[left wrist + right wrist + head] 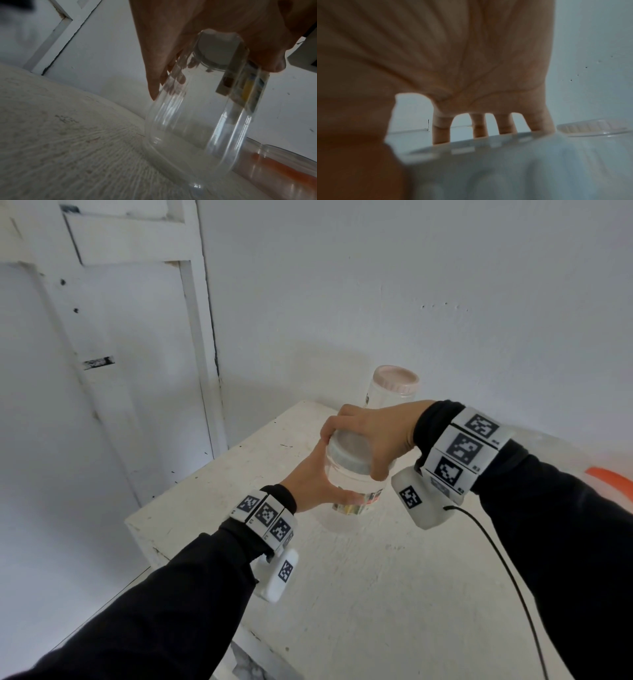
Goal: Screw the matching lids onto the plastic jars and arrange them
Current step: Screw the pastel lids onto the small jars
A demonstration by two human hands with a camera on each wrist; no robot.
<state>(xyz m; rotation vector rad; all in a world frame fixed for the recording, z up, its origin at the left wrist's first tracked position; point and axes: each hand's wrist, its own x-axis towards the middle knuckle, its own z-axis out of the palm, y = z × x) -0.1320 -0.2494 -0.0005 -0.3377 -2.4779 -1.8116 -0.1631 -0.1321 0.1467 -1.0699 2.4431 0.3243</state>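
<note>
A clear plastic jar (pixel 352 494) with a label stands near the middle of the white table (pixel 394 594). My left hand (pixel 318 484) grips its body from the left side. My right hand (pixel 363 436) comes down from above, fingers and thumb curled round the pale grey lid (pixel 346 455) sitting on the jar's mouth. In the left wrist view the jar (pixel 193 121) leans slightly, with the lid (pixel 217 50) under the right hand's palm. The right wrist view shows fingers (pixel 441 132) hooked over the lid (pixel 496 162). Whether the jar's base touches the table is unclear.
A second clear jar with a pink lid (pixel 395 380) stands at the table's back edge by the wall. Another clear jar with orange in it (pixel 278 170) lies to the right. A black cable (pixel 507 573) trails across the table. A white door is at the left.
</note>
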